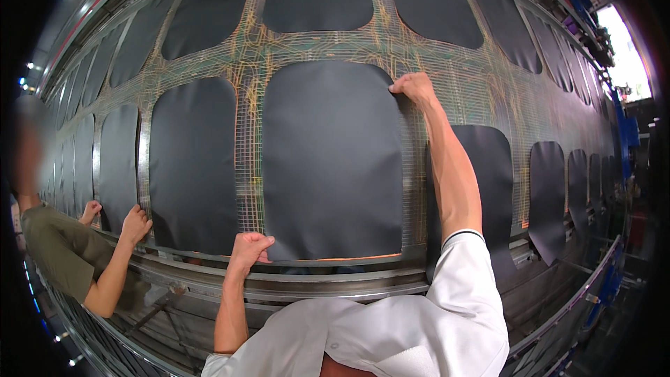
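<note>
- Centre stage is a big dark sheet with rounded top corners, lying flat on a metal mesh frame laced with yellow and green wiring.
- Left hand sits at that sheet's lower left corner, grip curled closed, pinching the bottom edge.
- Right hand reaches up to the sheet's upper right corner, fingers bent down on the edge; whether they pinch it or just press, I cannot tell.
- The right forearm runs along the sheet's right edge and covers part of the neighbouring sheet.
- Left of the sheet lies another dark panel, where a co-worker's hand rests at the bottom.
- Below the sheet runs a curved steel rail.
</note>
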`<action>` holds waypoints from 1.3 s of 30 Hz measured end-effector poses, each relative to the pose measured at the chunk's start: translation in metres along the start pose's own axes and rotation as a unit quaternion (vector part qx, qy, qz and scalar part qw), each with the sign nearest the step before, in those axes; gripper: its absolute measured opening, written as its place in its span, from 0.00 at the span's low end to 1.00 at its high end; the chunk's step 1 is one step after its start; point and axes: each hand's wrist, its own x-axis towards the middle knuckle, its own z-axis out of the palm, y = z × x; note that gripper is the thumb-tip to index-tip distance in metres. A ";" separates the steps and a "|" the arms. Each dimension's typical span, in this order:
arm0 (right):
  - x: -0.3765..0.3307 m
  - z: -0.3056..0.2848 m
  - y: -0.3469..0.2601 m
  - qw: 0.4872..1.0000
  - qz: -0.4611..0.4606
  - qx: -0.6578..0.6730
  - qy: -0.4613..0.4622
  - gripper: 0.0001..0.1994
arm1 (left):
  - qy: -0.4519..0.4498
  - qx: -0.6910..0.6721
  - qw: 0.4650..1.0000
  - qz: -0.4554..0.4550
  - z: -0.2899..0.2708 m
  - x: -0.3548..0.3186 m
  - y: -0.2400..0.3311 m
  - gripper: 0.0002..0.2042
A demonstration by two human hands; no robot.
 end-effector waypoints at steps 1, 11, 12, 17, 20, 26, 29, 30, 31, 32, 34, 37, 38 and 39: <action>-0.001 0.000 0.000 1.000 0.002 -0.002 0.000 0.05 | 0.000 0.002 1.000 -0.002 0.002 -0.002 0.001 0.10; -0.004 0.002 0.000 1.000 -0.008 -0.013 0.010 0.06 | -0.006 0.009 1.000 -0.001 0.002 -0.005 0.005 0.10; -0.005 0.002 -0.001 1.000 -0.012 -0.010 0.009 0.06 | -0.004 0.011 1.000 -0.001 0.002 -0.005 0.005 0.11; -0.001 -0.001 0.001 1.000 0.000 -0.005 0.012 0.09 | -0.010 0.017 1.000 0.007 -0.002 -0.001 0.000 0.11; -0.010 0.000 -0.004 0.991 -0.058 -0.061 0.103 0.14 | -0.009 0.021 1.000 0.004 -0.002 -0.001 0.002 0.12; -0.106 0.109 -0.043 0.802 -0.532 -0.246 0.116 0.29 | 0.009 0.012 1.000 0.003 0.002 -0.008 0.009 0.11; -0.131 0.170 -0.027 0.712 -0.612 -0.311 -0.147 0.29 | -0.001 0.027 1.000 -0.007 0.006 -0.005 0.015 0.12; -0.133 0.183 -0.029 0.698 -0.621 -0.308 -0.178 0.29 | 0.000 0.025 1.000 -0.003 0.002 -0.005 0.009 0.12; -0.121 0.190 -0.032 0.689 -0.623 -0.332 -0.163 0.28 | 0.000 0.023 1.000 0.002 0.000 -0.005 0.005 0.12; -0.108 0.195 -0.038 0.681 -0.623 -0.355 -0.150 0.28 | 0.000 0.023 1.000 0.007 -0.002 -0.005 0.001 0.13; -0.077 0.196 -0.052 0.687 -0.612 -0.380 -0.096 0.27 | -0.002 0.024 1.000 0.016 -0.003 -0.005 -0.001 0.12; -0.036 0.193 -0.067 0.727 -0.556 -0.396 -0.074 0.26 | -0.006 0.021 0.999 0.026 0.000 -0.006 0.006 0.12; -0.026 0.193 -0.069 0.739 -0.542 -0.395 -0.064 0.26 | -0.006 0.016 1.000 0.025 0.003 -0.008 0.010 0.11; -0.018 0.193 -0.069 0.754 -0.518 -0.398 -0.073 0.27 | -0.008 0.012 1.000 0.022 0.005 -0.010 0.014 0.11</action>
